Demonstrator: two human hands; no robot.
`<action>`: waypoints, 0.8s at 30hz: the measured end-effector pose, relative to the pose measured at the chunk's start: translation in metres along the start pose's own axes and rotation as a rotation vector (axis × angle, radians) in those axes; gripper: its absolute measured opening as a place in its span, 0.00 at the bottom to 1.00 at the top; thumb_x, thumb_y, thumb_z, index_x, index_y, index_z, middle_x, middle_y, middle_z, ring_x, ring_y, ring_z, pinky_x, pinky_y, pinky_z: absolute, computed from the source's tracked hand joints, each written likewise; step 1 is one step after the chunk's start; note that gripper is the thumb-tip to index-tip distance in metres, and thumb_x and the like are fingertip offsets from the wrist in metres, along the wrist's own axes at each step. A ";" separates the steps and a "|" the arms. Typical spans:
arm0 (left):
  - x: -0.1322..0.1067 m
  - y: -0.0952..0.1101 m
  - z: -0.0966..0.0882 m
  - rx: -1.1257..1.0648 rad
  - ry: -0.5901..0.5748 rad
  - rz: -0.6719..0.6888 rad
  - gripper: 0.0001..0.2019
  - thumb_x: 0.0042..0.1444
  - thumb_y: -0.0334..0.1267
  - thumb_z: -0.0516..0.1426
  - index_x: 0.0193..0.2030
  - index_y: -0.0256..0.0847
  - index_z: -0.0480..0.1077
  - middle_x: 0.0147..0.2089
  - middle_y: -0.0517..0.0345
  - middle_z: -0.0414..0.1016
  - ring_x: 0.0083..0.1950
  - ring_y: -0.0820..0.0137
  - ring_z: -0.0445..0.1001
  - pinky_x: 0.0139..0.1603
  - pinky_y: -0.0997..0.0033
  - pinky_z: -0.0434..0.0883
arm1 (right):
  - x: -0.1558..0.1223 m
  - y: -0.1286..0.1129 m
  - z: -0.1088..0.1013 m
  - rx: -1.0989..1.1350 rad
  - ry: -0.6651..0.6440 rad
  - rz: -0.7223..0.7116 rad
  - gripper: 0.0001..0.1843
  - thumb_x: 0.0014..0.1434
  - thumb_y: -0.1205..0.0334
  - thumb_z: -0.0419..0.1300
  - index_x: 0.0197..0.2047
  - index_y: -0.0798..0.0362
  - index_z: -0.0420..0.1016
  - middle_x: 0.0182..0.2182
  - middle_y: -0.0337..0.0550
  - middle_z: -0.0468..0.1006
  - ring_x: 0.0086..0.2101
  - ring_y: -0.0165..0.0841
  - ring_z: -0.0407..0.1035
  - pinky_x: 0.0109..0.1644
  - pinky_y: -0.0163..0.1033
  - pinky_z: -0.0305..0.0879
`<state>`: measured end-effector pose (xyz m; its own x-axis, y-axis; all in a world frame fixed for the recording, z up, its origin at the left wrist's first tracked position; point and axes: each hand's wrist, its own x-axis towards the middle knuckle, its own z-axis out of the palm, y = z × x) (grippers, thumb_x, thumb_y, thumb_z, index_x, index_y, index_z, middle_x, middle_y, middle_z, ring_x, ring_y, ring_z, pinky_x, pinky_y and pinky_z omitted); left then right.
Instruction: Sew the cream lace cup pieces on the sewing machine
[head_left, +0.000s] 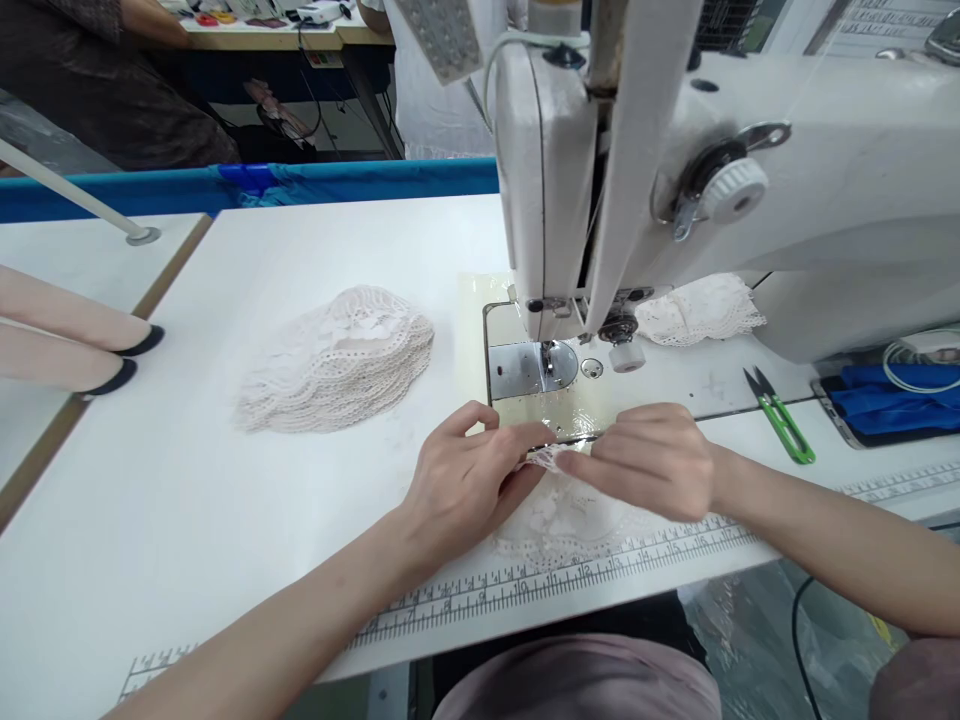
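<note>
A pale lace piece lies on the white table just in front of the sewing machine's needle plate. My left hand pinches the lace's top edge with curled fingers. My right hand rests on the same edge from the right, fingers pressed together on the lace. Both hands meet about a hand's width before the presser foot.
A stack of lace pieces sits to the left of the machine. More lace lies behind the needle. Green thread snips and a blue cloth lie at right. A ruler strip runs along the front edge.
</note>
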<state>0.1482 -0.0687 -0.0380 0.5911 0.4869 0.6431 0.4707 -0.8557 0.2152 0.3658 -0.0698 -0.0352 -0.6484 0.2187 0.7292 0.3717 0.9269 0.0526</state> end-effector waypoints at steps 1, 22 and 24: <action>0.001 0.001 0.000 -0.001 -0.015 -0.010 0.11 0.60 0.24 0.53 0.48 0.38 0.63 0.21 0.73 0.70 0.18 0.79 0.64 0.35 0.71 0.68 | 0.001 0.000 -0.002 -0.037 -0.015 -0.080 0.08 0.60 0.71 0.60 0.34 0.50 0.76 0.19 0.31 0.73 0.18 0.24 0.64 0.16 0.33 0.57; 0.011 0.003 0.008 0.199 -0.211 -0.254 0.12 0.57 0.36 0.61 0.47 0.37 0.70 0.33 0.56 0.78 0.31 0.66 0.74 0.38 0.61 0.66 | -0.002 0.019 0.015 0.190 -0.293 0.698 0.08 0.63 0.65 0.59 0.35 0.51 0.81 0.27 0.35 0.82 0.24 0.27 0.72 0.25 0.32 0.60; 0.007 0.007 0.008 0.322 -0.161 -0.085 0.10 0.59 0.33 0.59 0.48 0.39 0.70 0.45 0.51 0.79 0.40 0.62 0.76 0.45 0.58 0.64 | -0.003 0.022 0.018 0.158 -0.287 0.714 0.09 0.63 0.65 0.59 0.36 0.51 0.81 0.29 0.36 0.82 0.24 0.27 0.72 0.25 0.32 0.59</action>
<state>0.1610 -0.0697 -0.0382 0.6244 0.5969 0.5039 0.6892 -0.7246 0.0043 0.3638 -0.0442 -0.0482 -0.4421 0.8283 0.3441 0.6781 0.5598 -0.4763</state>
